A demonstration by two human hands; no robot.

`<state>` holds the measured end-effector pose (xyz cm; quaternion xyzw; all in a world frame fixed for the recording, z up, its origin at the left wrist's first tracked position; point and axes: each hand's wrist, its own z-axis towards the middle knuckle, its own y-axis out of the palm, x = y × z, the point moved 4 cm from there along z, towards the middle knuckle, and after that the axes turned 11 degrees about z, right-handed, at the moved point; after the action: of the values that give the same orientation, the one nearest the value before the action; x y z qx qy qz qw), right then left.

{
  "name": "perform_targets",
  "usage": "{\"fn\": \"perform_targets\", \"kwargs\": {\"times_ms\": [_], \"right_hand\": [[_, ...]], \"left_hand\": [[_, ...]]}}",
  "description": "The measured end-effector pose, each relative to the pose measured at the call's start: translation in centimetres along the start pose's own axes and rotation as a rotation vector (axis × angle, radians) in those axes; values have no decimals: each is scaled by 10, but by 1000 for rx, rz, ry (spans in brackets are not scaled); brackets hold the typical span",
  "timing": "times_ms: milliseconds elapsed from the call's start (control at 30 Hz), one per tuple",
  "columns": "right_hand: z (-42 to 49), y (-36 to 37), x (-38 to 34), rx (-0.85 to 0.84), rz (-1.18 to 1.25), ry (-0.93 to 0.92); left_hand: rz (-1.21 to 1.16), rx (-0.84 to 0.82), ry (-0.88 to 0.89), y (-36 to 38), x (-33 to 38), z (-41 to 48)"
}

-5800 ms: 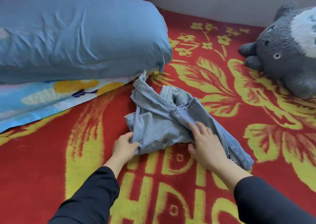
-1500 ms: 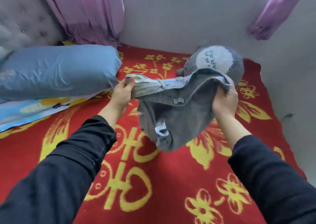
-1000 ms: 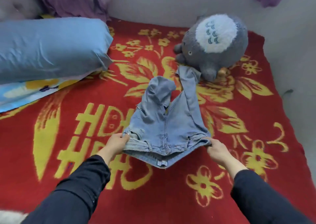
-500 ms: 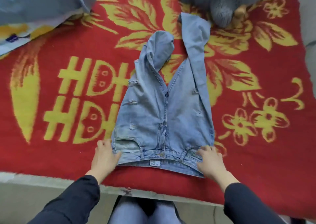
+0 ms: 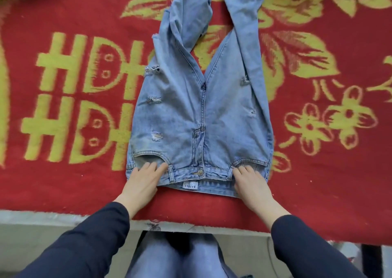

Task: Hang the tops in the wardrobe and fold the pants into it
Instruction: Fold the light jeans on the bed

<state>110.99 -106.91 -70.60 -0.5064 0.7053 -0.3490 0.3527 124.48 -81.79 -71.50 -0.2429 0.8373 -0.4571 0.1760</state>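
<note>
Light blue ripped jeans (image 5: 191,112) lie front side up on the red and yellow blanket (image 5: 63,171), waistband toward me. The left leg is folded back on itself near the top of the view; the right leg runs out of the frame. My left hand (image 5: 142,182) lies flat on the waistband's left end by the pocket. On the right end, by the other pocket, my right hand (image 5: 250,184) presses flat too. Neither hand grips the cloth. No wardrobe or tops are in view.
The blanket's near edge (image 5: 191,216) runs just below my hands, over the bed's pale side (image 5: 53,229). My own legs in blue jeans (image 5: 180,256) show below the edge.
I pulled the jeans toward the bed's near edge and laid them flat. My hands shifted from the waistband's corners onto its top, pressing down. The view dropped lower and closer.
</note>
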Motion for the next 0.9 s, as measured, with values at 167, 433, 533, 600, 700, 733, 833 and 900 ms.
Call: {"fn": "perform_targets", "kwargs": {"times_ms": [167,433,533,600,700,733,833,900], "right_hand": [[-10,-16,-9,-156,76,-127],[-9,13,-25,-338,-124,-17],[-4,4,-25,-245,-102,12],[-3,-3,-17,-250,10,48],[-10,-9,-10,-292,164,163],[-16,-4,-8,-361,234,222],[-36,13,-10,-751,382,354],[-34,11,-7,-890,420,411]], "left_hand": [[2,-43,54,-14,5,1],[-60,-131,80,-11,12,-3],[-98,-161,98,-9,9,1],[-142,-163,98,-12,5,0],[-206,-264,109,-15,5,-6],[-231,-336,132,-11,9,-11],[-354,-576,193,9,28,-31],[-461,-701,164,14,34,-35]]}}
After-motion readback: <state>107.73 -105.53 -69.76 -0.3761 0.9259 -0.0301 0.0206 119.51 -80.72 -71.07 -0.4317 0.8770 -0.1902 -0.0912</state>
